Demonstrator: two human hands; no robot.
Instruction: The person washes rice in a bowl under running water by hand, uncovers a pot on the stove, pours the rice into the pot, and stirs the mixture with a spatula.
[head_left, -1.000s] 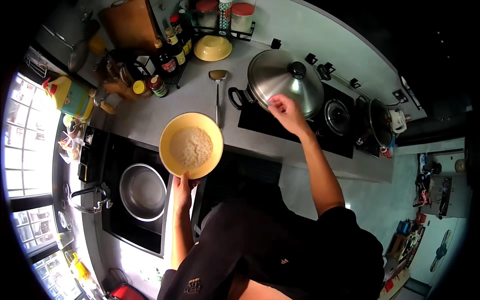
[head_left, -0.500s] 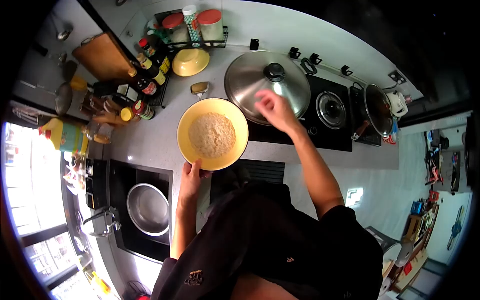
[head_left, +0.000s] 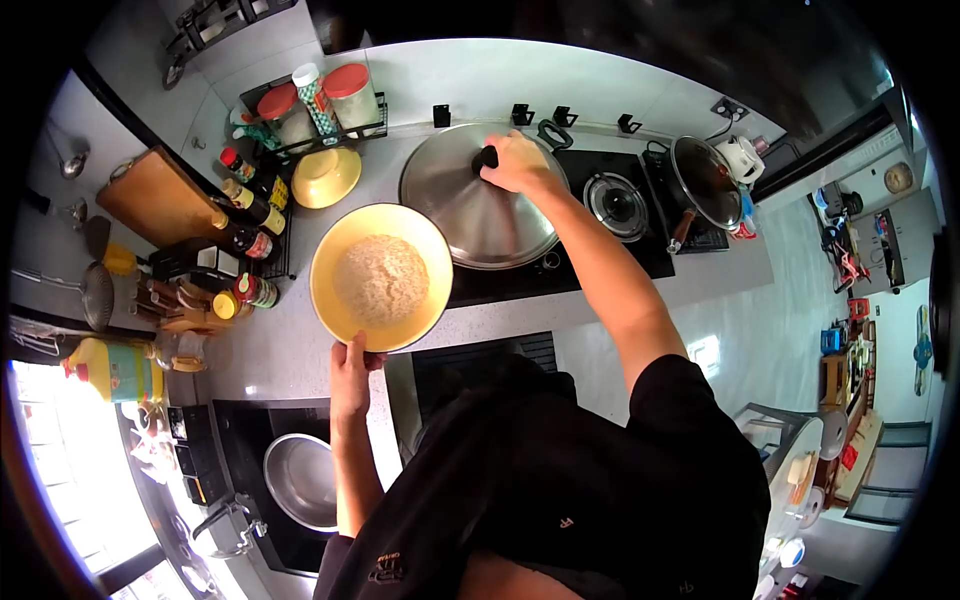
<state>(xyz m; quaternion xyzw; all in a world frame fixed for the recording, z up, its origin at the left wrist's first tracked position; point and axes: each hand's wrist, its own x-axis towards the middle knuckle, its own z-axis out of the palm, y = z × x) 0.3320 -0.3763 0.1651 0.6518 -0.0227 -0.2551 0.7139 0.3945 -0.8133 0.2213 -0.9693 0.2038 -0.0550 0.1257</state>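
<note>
I can't make out the small lettering on my black shirt [head_left: 560, 470] or the bottle labels. My right arm reaches out over the stove [head_left: 640, 262], right hand [head_left: 518, 163] curled round the knob of the steel lid [head_left: 470, 215]. My left hand [head_left: 352, 378] pinches the near rim of the yellow bowl [head_left: 425, 240], with pale grains [head_left: 382, 278] inside, above the counter.

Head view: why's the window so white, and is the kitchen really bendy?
Head view: the window is washed out by glare; the wall bows, probably from a wide lens; the metal lid shows pale streaks of reflected light.
</note>
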